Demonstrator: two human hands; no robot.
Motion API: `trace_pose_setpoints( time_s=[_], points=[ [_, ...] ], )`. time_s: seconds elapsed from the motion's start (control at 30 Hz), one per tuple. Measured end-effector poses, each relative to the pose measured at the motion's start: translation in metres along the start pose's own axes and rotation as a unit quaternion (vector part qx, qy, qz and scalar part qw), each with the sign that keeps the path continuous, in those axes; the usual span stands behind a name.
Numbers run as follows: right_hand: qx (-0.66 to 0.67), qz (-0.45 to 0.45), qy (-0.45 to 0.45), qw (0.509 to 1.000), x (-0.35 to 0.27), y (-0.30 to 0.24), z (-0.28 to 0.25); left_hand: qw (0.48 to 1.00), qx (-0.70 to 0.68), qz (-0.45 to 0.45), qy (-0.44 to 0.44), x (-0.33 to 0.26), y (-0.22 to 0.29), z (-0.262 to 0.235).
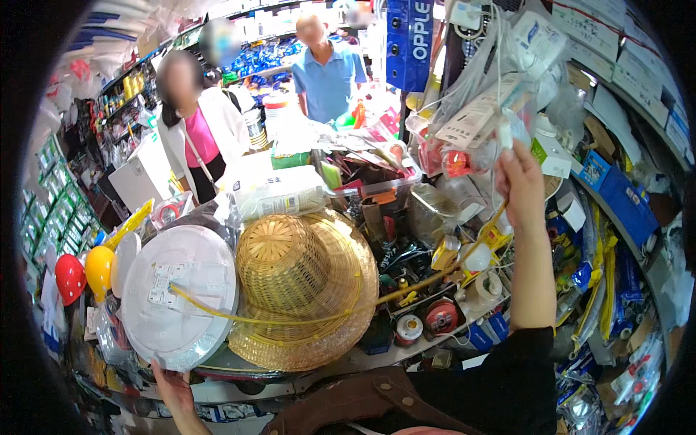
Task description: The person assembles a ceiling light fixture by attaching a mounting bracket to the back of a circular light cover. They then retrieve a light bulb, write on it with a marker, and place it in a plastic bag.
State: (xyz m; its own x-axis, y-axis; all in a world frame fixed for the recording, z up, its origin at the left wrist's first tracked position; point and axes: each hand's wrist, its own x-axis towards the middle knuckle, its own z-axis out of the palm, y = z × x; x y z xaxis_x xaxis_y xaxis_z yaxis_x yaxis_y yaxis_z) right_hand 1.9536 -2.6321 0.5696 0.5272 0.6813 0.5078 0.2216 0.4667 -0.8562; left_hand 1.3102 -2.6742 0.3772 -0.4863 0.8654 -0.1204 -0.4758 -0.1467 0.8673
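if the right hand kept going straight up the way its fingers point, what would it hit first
Most likely the clear plastic bag of white packaged goods hanging just above. The right hand points up toward it, fingertips already at its lower edge near a small white piece. Depth is hard to judge in this fisheye view.

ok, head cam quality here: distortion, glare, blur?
Head view: strong fisheye, black vignette at the rim, shelf edges bowed; daylight blows out the shop's far end behind the counter; straw hat and right hand sharp, left hand dim at the lower edge.
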Motion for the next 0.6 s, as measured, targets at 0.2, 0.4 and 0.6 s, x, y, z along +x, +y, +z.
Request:
trace_pose_setpoints(
  time_s=[0.2,0.4,0.6],
  points=[
    [0.038,-0.099,0.011,0.994,0.041,-0.049,-0.019,0.992,-0.087,0.055,0.069,0.044,-0.001,-0.005],
    [-0.169,-0.216,0.063,0.960,0.099,-0.099,-0.030,0.989,-0.080,0.089,0.083,0.058,0.016,-0.014],
    [-0.491,-0.426,0.131,0.748,0.165,-0.125,-0.009,0.957,-0.137,0.210,0.149,0.013,0.026,0.016]
  ],
)
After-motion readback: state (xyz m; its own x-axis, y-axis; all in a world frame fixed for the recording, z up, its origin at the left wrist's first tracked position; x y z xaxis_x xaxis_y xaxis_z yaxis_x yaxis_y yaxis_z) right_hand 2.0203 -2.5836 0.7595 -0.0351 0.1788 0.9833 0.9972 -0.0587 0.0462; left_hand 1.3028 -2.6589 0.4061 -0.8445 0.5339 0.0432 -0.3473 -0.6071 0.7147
